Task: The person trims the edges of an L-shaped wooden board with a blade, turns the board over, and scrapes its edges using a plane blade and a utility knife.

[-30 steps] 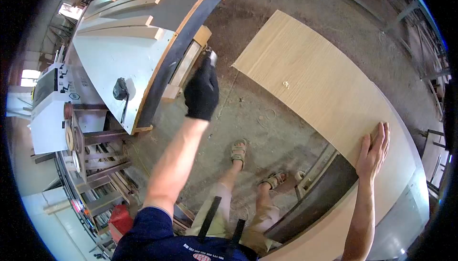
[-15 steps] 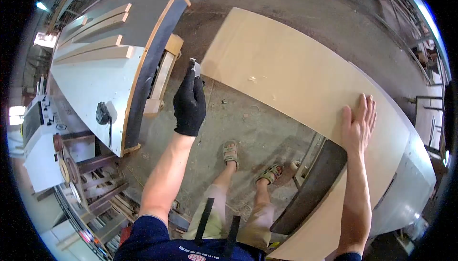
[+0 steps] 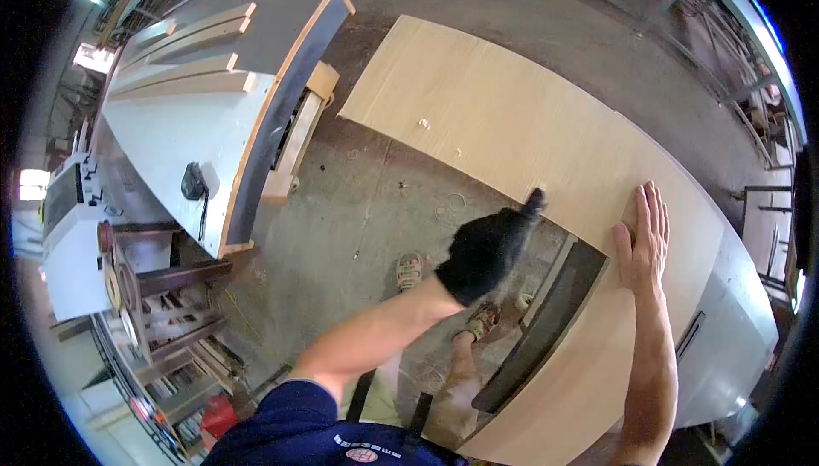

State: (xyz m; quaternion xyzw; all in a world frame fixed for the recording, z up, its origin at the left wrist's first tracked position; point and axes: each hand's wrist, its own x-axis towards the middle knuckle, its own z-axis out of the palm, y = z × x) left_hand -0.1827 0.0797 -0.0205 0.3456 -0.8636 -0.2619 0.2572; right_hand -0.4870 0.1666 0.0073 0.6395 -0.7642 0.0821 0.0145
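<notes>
A large board with a pale wood-grain face (image 3: 478, 99) lies in front of me and runs to the right. My left hand (image 3: 488, 248), in a black glove, is closed at the board's near edge, with a finger or thumb pointing along it. The small flat metal blade seen in it a moment ago is now hidden by the fingers. Bare and flat, my right hand (image 3: 643, 248) rests on the board's face with its fingers stretched out. Small curled shavings (image 3: 424, 124) lie on the board.
At left a white-topped bench (image 3: 162, 133) bears several wood strips (image 3: 183, 82) and a black tape measure (image 3: 194, 182). A white machine (image 3: 72, 244) stands at far left. Beneath the board's right part is a grey metal surface (image 3: 725, 329). Scraps litter the concrete floor (image 3: 341, 202).
My left hand has swept right and toward me along the board's near edge, from its far left corner to near the middle. The right hand stays flat on the board.
</notes>
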